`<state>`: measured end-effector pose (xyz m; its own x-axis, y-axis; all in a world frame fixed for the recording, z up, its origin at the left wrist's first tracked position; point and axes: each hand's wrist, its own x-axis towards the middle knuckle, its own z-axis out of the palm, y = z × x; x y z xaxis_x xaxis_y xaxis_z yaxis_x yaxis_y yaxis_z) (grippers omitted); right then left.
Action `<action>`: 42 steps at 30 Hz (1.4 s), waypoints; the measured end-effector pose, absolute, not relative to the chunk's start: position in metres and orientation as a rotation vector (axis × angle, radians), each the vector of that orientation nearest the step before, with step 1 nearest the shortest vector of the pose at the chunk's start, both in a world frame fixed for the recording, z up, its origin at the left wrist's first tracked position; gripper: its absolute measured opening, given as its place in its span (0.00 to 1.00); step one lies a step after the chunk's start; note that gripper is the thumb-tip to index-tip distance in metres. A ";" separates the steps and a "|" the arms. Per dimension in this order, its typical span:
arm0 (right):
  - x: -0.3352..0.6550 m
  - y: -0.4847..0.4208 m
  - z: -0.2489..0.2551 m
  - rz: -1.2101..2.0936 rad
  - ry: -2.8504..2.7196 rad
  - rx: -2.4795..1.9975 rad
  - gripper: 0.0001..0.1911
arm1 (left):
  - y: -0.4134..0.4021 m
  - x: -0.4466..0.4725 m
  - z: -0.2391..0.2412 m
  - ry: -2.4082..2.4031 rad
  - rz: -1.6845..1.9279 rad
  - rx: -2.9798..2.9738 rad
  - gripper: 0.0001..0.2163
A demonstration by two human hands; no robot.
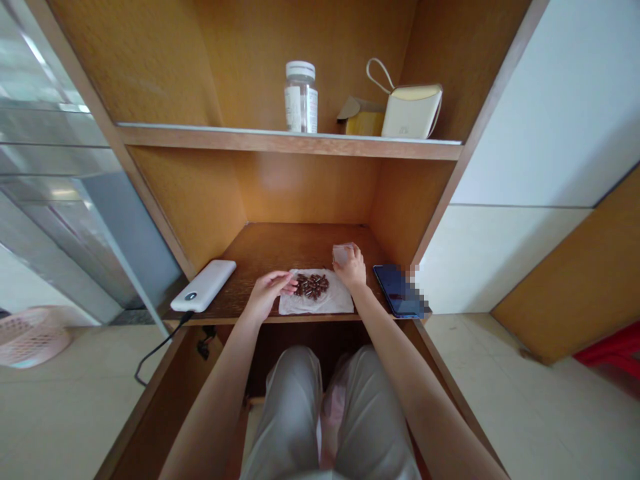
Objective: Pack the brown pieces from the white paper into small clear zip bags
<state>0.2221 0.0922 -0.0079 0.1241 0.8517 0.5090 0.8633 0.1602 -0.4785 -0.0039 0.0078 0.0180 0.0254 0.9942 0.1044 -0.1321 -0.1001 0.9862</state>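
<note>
A pile of dark brown capsules (313,286) lies on a white paper tissue (330,303) near the front edge of the wooden shelf. At the pile's left side is my left hand (273,288), its fingers drawn together near the capsules. Whatever sits between those fingertips is too small to make out. My right hand (353,268) is closed around a small clear plastic container (343,253), raised just beyond the tissue's far right corner. The fingers partly hide the container, and I cannot tell what is in it.
A white power bank (205,287) with a black cable lies left, a dark phone (399,291) right. On the upper shelf stand a clear bottle (301,100) with a white lid, a yellow box (364,120) and a cream-coloured case (411,113). Below, an open drawer (195,380) surrounds my knees.
</note>
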 end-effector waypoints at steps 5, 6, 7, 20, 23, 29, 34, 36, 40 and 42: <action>0.222 0.090 -0.007 -0.007 -1.718 -1.681 0.29 | 0.008 -0.005 0.018 1.043 1.313 1.215 0.19; 0.221 0.090 -0.006 -0.007 -1.727 -1.690 0.29 | 0.008 -0.005 0.018 1.046 1.313 1.217 0.19; 0.221 0.090 -0.007 -0.006 -1.737 -1.700 0.29 | 0.008 -0.005 0.018 1.050 1.313 1.217 0.19; 0.222 0.094 -0.013 0.014 -1.761 -1.755 0.23 | 0.011 -0.006 0.014 1.070 1.305 1.205 0.20; 0.222 0.096 -0.014 0.014 -1.766 -1.752 0.23 | 0.010 -0.004 0.017 1.078 1.307 1.194 0.21; 0.222 0.096 -0.014 0.007 -1.771 -1.772 0.24 | 0.007 -0.002 0.019 1.089 1.298 1.253 0.21; 0.219 0.089 -0.007 -0.068 -1.679 -1.733 0.22 | 0.007 -0.003 0.016 1.099 1.297 1.280 0.19; 0.218 0.085 -0.004 -0.099 -1.641 -1.735 0.19 | 0.008 -0.003 0.016 1.094 1.295 1.284 0.19; 0.217 0.082 0.000 -0.128 -1.637 -1.739 0.15 | 0.008 -0.004 0.015 1.090 1.307 1.274 0.19; 0.217 0.083 -0.001 -0.127 -1.636 -1.743 0.13 | 0.009 -0.004 0.015 1.084 1.312 1.267 0.19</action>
